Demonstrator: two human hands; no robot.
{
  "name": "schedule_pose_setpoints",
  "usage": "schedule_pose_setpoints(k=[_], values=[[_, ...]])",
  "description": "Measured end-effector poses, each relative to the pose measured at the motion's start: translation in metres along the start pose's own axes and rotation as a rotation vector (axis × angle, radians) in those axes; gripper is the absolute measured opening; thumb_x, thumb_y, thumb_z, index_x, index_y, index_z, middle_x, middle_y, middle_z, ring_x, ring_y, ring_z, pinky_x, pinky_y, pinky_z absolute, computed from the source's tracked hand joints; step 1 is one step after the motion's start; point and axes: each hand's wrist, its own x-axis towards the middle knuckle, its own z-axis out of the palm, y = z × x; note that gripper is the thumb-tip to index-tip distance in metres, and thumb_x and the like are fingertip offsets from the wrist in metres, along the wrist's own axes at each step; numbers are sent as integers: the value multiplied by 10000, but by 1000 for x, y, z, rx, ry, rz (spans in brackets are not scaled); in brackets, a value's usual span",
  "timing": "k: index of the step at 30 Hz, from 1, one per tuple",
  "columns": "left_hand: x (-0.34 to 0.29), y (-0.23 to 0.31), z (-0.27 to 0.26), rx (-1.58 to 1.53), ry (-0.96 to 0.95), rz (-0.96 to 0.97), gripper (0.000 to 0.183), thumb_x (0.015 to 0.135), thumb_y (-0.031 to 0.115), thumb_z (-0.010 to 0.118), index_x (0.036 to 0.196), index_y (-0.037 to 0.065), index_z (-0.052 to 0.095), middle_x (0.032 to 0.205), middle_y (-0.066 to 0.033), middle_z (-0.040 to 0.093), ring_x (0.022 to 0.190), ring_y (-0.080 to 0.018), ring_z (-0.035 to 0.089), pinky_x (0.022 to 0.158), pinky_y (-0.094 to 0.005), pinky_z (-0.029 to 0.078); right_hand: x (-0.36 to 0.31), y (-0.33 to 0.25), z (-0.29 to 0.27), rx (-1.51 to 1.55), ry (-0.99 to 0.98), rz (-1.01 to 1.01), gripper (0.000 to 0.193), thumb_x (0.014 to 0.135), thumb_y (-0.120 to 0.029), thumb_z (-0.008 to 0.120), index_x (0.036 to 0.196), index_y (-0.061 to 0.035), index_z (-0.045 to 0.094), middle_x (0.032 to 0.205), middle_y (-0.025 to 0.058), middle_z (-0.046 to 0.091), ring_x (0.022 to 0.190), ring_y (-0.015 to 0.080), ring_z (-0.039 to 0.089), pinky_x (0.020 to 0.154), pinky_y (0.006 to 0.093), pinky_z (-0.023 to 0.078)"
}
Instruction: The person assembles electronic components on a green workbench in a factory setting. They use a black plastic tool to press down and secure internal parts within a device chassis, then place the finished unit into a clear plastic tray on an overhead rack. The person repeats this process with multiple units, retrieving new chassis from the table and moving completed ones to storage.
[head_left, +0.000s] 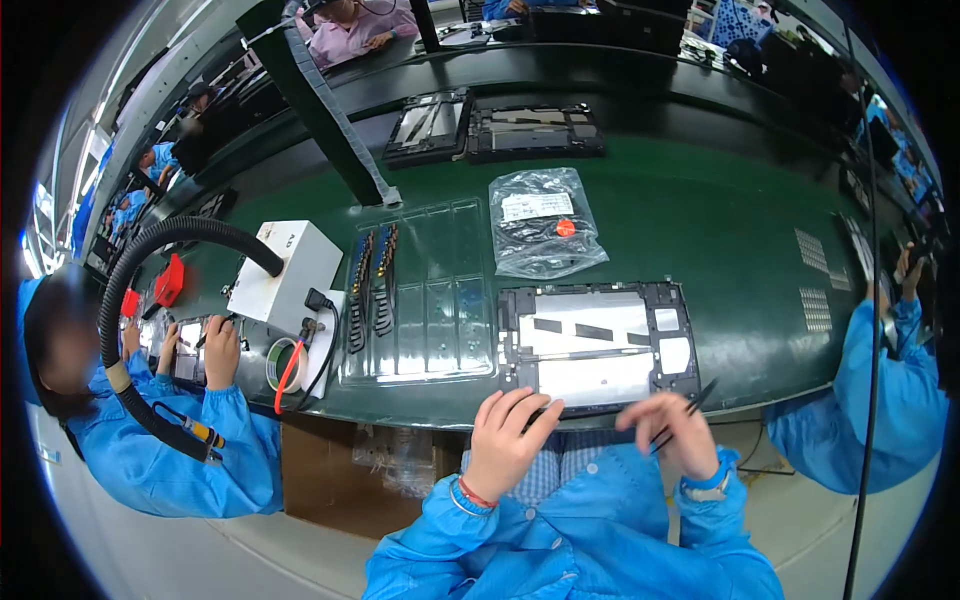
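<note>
A tablet-like device housing (600, 345) with a black frame and silver inner plates lies on the green bench before me. My left hand (512, 440) rests at its near left edge, fingers stretched out and touching the rim, with nothing seen in them. Near the housing's lower right corner, my right hand (675, 430) is closed around black tweezers (704, 396), which stick out past its fingers. The tool's other end partly shows below the fingers. A clear plastic tray (440, 330) left of the housing holds rows of small black flex cables (370, 290).
Beyond the housing lies a clear plastic bag (545, 225) of dark parts. Similar housings (535, 130) stand farther back. A white box (285, 270) with a black hose, and a tape roll (284, 366), are at left. Co-workers sit on both sides. A cardboard box (330, 480) stands below.
</note>
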Motion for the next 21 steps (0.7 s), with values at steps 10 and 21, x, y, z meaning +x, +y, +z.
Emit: schedule_pose_setpoints(k=[10,21], values=[[61,6,-36,-64,-266,33,313,716,209,666,974,55,577,860,-68,574,843,-250,551,761,-385,429,148,-53,-2,-656,-87,-216,168,828,-162,574,843,5,594,692,17,574,604,67,521,529,221,410],[123,-58,40,107,-240,-76,391,794,363,556,973,18,606,927,-90,579,909,-253,536,755,-386,405,195,-10,-21,-774,57,-375,183,773,-69,638,952,-31,645,897,84,633,788,147,612,701,243,497]])
